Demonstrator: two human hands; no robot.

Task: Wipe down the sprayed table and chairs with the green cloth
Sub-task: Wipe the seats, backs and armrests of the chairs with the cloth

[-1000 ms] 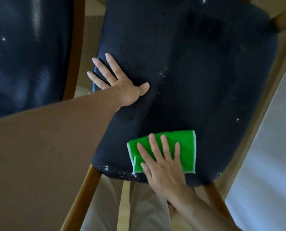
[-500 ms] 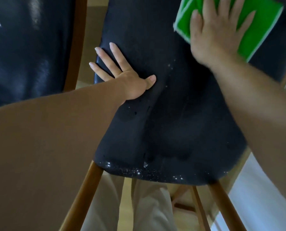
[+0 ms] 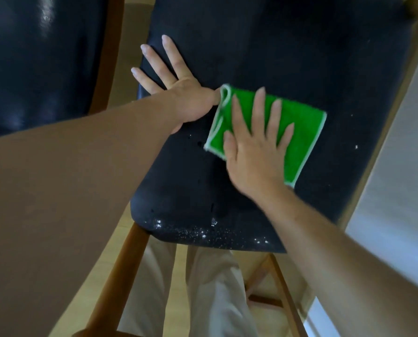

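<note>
Pressing green cloth (image 3: 302, 132) mid-seat now, R hand (image 3: 254, 152) back from far edge.

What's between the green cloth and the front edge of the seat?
In the head view, only dark seat with scattered white spray droplets near the front edge; the right hand's wrist crosses over it.

The dark padded chair seat (image 3: 263, 45) carries everything here, sitting on a brown wooden frame (image 3: 120, 261) whose legs run down toward the pale floor (image 3: 154, 242). Lying flat on the seat is a folded green cloth (image 3: 302, 132) with a pale stitched edge, near the seat's middle. The right hand (image 3: 254, 152) presses on the cloth with straight, spread fingers. The left hand (image 3: 178, 86) rests flat on the seat's left part, its thumb touching the cloth's upper left corner. White specks, perhaps spray droplets, dot the seat's near edge (image 3: 203, 234).
</note>
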